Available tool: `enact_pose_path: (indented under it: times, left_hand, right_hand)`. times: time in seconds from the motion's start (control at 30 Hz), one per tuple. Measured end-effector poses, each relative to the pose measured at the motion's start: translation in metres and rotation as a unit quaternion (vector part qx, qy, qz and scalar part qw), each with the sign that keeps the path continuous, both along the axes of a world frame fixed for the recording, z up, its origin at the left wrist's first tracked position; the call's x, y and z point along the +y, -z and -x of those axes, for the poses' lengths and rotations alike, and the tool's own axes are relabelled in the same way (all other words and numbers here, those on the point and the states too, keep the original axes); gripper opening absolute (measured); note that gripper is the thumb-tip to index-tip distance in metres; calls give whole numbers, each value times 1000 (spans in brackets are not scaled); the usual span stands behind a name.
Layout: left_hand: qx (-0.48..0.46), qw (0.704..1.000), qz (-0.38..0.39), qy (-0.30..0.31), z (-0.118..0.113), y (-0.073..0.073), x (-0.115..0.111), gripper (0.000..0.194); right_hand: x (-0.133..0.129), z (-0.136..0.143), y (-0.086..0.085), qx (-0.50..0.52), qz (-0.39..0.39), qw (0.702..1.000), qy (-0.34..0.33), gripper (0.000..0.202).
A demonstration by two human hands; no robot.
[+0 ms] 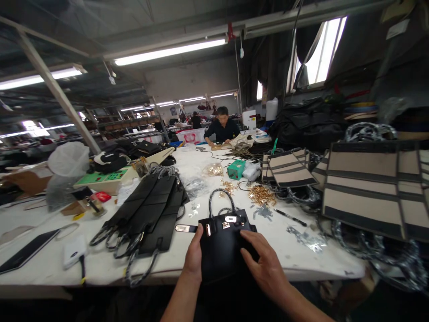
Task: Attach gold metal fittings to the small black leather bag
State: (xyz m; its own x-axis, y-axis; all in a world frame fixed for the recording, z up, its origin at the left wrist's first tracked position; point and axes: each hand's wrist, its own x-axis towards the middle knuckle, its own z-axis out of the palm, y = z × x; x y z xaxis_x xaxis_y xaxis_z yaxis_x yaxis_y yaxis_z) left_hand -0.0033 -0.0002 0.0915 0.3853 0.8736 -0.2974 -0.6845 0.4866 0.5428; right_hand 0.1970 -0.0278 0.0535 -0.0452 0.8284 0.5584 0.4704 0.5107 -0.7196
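A long white worktop (pixel 301 250) stretches ahead of me. At its near edge stands a small black handbag (pixel 221 250), upright, handle (pixel 219 199) up, its front with the metal clasp (pixel 231 220) facing me and its long axis running left to right. My left hand (pixel 194 257) grips its left side; my right hand (pixel 264 264) lies flat and open on its front. Steadying both sides evenly should keep the clasp square.

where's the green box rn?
Head view, centre of the white table: the green box sits far from the hands, between a clear bag of gold hardware on its left and a white bag on its right.
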Motion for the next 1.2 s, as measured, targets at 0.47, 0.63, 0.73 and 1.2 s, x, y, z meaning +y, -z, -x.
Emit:
enact_pose_path:
  times: [0.47,0.63,0.73,1.2]
  left_hand:
    - [174,963,-53,-200,-18,-87,-29,63]
    - [176,962,-68,-199,-30,-117,-46,59]
    - [162,960,-79,-215,-40,-123,-49,55]
    - [127,952,-91,-264,-44,-122,-39,51]
  right_hand:
    - [-20,33,-26,-53,-184,977,90,69]
    - [-26,38,-33,-41,-169,979,108,76]
    - [-30,33,-35,-69,-160,980,99,76]
    - [-34,30,-32,-109,-145,983,28,63]
